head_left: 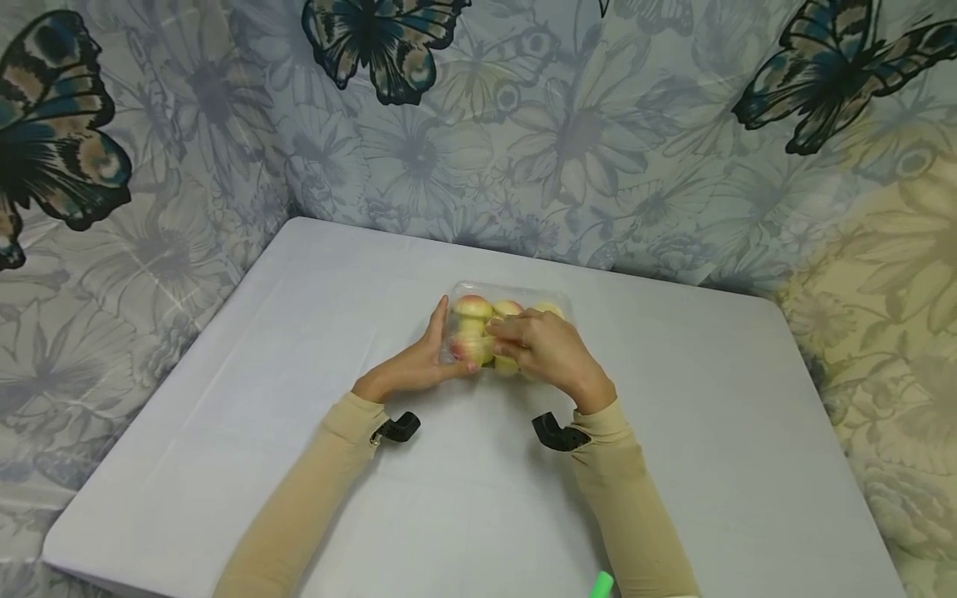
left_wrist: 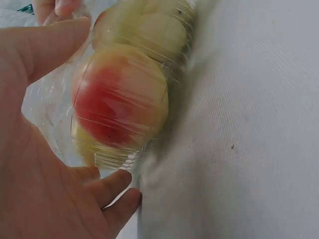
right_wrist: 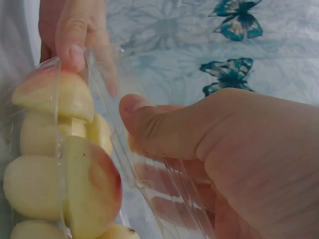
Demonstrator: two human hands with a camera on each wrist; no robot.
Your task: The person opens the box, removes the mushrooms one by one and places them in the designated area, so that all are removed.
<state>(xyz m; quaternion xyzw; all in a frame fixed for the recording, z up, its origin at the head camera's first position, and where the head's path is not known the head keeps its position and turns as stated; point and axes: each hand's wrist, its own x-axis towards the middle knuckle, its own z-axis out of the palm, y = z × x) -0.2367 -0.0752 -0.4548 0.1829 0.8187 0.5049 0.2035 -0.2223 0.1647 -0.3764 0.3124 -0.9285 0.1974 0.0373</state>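
Observation:
A clear plastic box [head_left: 534,292] sits on the table, holding several yellow mushroom-shaped pieces [head_left: 473,307] with red-blushed caps. My left hand [head_left: 419,359] grips its left end. In the right wrist view the left thumb [right_wrist: 75,57] presses at the rim beside one of the caps. From the right, my right hand [head_left: 549,347] reaches over the box. Its thumb and fingers pinch the box's clear lid [right_wrist: 124,158], which stands raised, with fingers showing through the plastic. Close to the left palm, a red-and-yellow cap [left_wrist: 119,97] shows through the box wall.
The box stands toward the far side of a white-covered table [head_left: 449,515]. Patterned fabric with butterflies [head_left: 385,50] hangs behind and beside it. A green object [head_left: 601,585] shows at the bottom edge next to the right sleeve. Black mounts [head_left: 557,433] sit on both wrists.

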